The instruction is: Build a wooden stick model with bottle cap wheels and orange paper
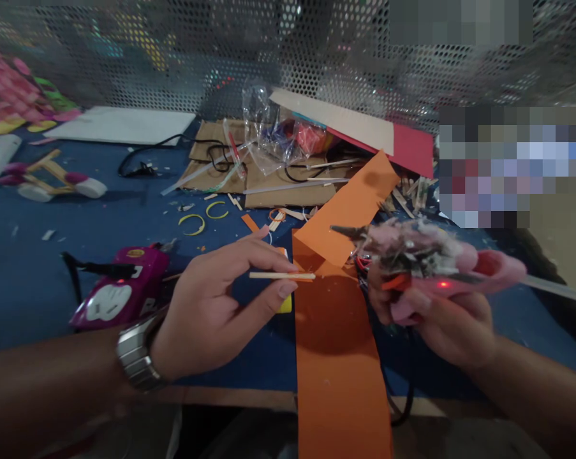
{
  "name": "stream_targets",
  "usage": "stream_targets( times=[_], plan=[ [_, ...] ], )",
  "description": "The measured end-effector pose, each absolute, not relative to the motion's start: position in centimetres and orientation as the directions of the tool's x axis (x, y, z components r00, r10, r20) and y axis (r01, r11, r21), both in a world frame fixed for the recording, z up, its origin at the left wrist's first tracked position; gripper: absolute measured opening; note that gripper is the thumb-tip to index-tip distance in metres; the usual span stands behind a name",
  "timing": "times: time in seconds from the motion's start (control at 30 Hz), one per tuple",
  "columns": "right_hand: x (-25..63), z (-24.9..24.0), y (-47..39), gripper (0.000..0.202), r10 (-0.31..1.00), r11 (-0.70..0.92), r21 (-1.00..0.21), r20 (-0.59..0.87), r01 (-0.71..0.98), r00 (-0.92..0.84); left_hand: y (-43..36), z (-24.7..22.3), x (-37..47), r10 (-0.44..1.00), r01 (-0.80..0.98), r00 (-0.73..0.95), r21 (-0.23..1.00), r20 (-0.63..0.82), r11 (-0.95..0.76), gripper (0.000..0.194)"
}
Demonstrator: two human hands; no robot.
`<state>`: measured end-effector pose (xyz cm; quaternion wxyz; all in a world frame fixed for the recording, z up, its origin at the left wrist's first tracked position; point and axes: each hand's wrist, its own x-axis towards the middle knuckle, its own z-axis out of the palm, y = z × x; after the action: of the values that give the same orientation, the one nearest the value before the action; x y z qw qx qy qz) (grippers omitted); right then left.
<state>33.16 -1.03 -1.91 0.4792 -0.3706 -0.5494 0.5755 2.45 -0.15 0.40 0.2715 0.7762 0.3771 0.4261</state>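
Observation:
Between the thumb and index finger of my left hand (230, 299) is a thin pale wooden stick (273, 276), held level with a bit of orange at its right end. On the right, my right hand (441, 319) grips a pink hot glue gun (426, 255), its dark nozzle pointing left and a red light glowing on its side. A clear glue stick (555, 287) sticks out of its back. Under and between the hands runs a long orange paper strip (335, 357), hanging over the table's front edge, with another orange piece (349, 210) lying across its top.
A purple power strip (125, 287) lies left of my left hand. Behind are yellow rings (192, 224), wood scraps, cardboard (288, 195), a plastic bag (288, 140) and red card (413, 150). A stick frame with white wheels (53, 182) stands far left. Perforated metal closes the back.

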Motion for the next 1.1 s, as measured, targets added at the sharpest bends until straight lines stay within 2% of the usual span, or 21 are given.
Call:
stream_targets(
  times=[0.1,0.2,0.27,0.4,0.5,0.63,0.83,0.97,1.1],
  plan=[
    [32.6,0.0,-0.1,0.035,0.977,-0.006,-0.960,0.055,-0.281,-0.207,-0.1,0.1,2.3,0.817,0.352,0.348,0.744,0.459,-0.568,0.012],
    [32.7,1.7,0.8,0.033,0.995,0.072,-0.942,0.090,-0.328,-0.038,0.0,-0.2,2.2,0.820,0.374,0.332,0.733,0.467,-0.568,0.007],
    [33.8,2.3,0.9,0.032,0.992,0.096,-0.954,0.069,-0.283,0.103,0.1,-0.3,2.1,0.817,0.381,0.325,0.725,0.476,-0.574,0.005],
    [39.0,1.9,-0.2,0.044,0.953,0.039,-0.985,-0.014,-0.169,0.303,0.3,-0.5,2.0,0.793,0.376,0.330,0.699,0.513,-0.608,0.004],
    [43.7,0.5,-1.5,0.048,0.924,-0.030,-0.996,-0.060,-0.086,0.377,0.4,-0.5,2.0,0.775,0.385,0.335,0.673,0.537,-0.632,0.005],
    [48.1,-1.6,-3.2,0.037,0.903,-0.110,-0.993,-0.116,-0.039,0.414,0.6,-0.7,2.0,0.766,0.367,0.339,0.673,0.547,-0.643,0.007],
    [50.4,-3.3,-4.1,0.035,0.892,-0.181,-0.983,-0.173,-0.020,0.418,0.9,-0.8,2.1,0.735,0.372,0.353,0.635,0.578,-0.678,0.007],
    [50.8,-3.3,-4.3,0.037,0.907,-0.160,-0.987,-0.160,-0.034,0.389,0.9,-0.6,2.2,0.729,0.380,0.351,0.622,0.588,-0.685,0.009],
    [50.6,-3.3,-4.8,0.049,0.926,-0.157,-0.987,-0.162,-0.042,0.340,0.9,-0.7,2.1,0.722,0.381,0.355,0.613,0.594,-0.692,0.012]
  ],
)
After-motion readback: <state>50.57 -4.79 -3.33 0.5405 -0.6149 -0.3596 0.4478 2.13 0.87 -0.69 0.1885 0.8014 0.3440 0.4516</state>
